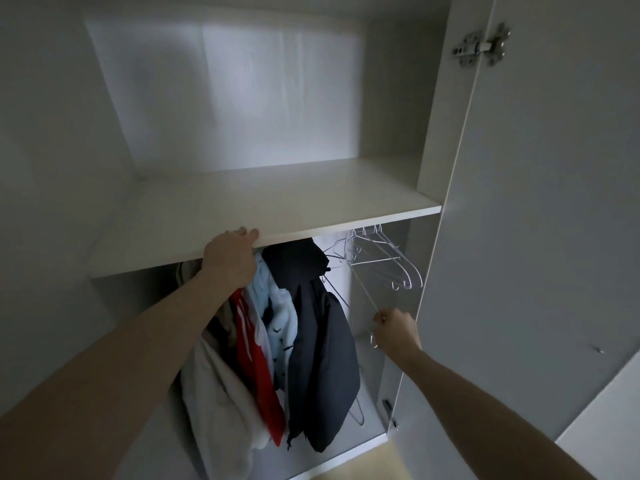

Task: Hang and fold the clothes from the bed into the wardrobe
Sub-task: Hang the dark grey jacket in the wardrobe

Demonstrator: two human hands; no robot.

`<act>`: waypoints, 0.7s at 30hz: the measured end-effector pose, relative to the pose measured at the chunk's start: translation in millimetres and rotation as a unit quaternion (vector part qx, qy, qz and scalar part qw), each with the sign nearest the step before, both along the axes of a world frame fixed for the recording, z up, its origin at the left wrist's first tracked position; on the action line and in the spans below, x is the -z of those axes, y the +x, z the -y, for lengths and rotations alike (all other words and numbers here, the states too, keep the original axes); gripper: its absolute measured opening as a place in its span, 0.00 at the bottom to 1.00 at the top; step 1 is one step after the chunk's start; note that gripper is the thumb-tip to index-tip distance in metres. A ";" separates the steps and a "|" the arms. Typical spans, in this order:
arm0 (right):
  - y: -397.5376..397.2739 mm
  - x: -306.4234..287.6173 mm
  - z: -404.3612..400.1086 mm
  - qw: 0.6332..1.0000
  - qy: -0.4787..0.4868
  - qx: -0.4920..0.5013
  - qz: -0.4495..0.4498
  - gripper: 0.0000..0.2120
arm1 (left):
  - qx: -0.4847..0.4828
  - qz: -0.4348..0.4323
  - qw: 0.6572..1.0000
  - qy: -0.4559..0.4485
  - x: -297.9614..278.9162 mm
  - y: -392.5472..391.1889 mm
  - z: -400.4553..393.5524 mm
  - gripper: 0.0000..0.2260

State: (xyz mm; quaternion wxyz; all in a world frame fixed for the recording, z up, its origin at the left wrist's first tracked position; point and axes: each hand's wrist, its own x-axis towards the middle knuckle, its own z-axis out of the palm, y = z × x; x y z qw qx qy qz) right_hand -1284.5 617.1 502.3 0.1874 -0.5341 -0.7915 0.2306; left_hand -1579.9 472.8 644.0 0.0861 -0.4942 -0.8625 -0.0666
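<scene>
I face the open white wardrobe. My left hand (230,256) rests on the front edge of the wardrobe shelf (311,202), fingers lying over the edge. Below the shelf hang a white garment (214,393), a red one (256,368), a light blue one (277,306) and a dark jacket (325,358). To their right hang several empty wire hangers (384,258). My right hand (394,332) pinches the lower end of one tilted wire hanger (363,289), pulled down and outward.
The open wardrobe door (536,202) stands right beside my right hand, with a metal hinge (481,46) at the top. The upper compartment above the shelf holds nothing. Another hanger (358,414) hangs low behind the jacket. Pale floor (398,462) shows below.
</scene>
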 end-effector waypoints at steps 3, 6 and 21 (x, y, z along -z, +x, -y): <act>-13.9 -12.8 -7.6 0.999 0.021 0.006 -0.034 0.08 | 0.002 -0.013 1.000 0.014 2.1 1.3 -0.2 0.26; -28.8 -18.4 -19.2 0.998 0.032 -0.011 -0.046 0.09 | -0.002 -0.025 0.999 0.032 4.8 -1.1 -1.7 0.24; -47.7 -8.7 -117.3 0.986 0.077 -0.134 0.065 0.09 | -0.026 0.047 0.994 0.098 31.1 -13.7 -9.4 0.26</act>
